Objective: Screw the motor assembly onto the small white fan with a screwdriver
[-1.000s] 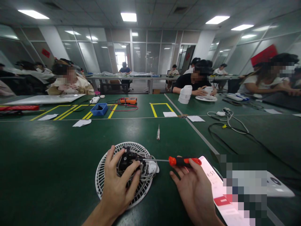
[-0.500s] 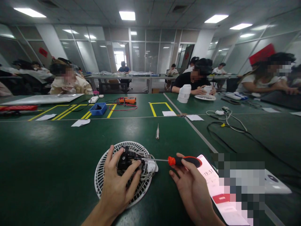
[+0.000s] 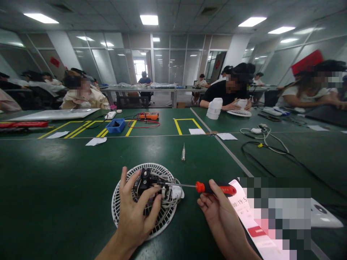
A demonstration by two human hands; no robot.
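My left hand grips a black motor assembly that lies on a round white fan grille. Its fingers curl over the near and left sides of the black part. My right hand is closed on the red and black handle of a screwdriver. The shaft runs level to the left, and its tip meets the right side of the motor assembly; the exact contact spot is too small to make out. Grey wires and a white plastic piece sit right of the motor, on the grille.
A small clear-handled screwdriver lies beyond the grille. At right rests a lit phone, partly blurred out. Farther back are a blue bin, an orange multimeter, cables and a co-worker handling a white part.
My right fingers have closed more tightly round the screwdriver handle, which has turned so its red side shows. The whole view has shifted slightly.
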